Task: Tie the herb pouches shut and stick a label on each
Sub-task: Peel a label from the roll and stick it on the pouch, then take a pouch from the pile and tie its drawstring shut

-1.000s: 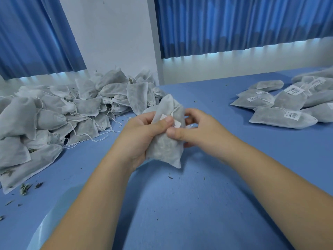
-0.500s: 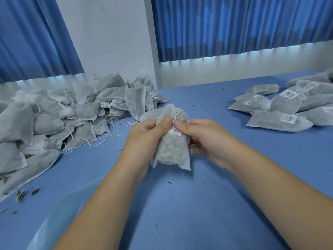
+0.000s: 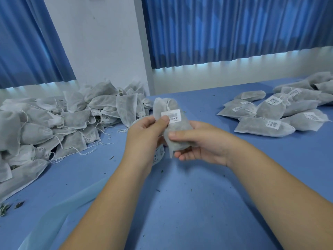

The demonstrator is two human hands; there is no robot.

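A grey herb pouch stands upright above the blue table, held between both hands. A white barcode label sits on its upper front. My left hand pinches the pouch, thumb on the label's left end. My right hand cups the pouch's lower part from the right, thumb across its front. A strip of label sheet hangs below my left hand.
A big heap of unlabelled pouches with loose strings fills the left of the blue table. Several labelled pouches lie at the right. A pale translucent strip lies at the lower left. Herb crumbs dot the table.
The label has gone onto the pouch's front and now lies flat. My right hand moved down from the pouch's top to cup its lower part. The view shifted slightly.
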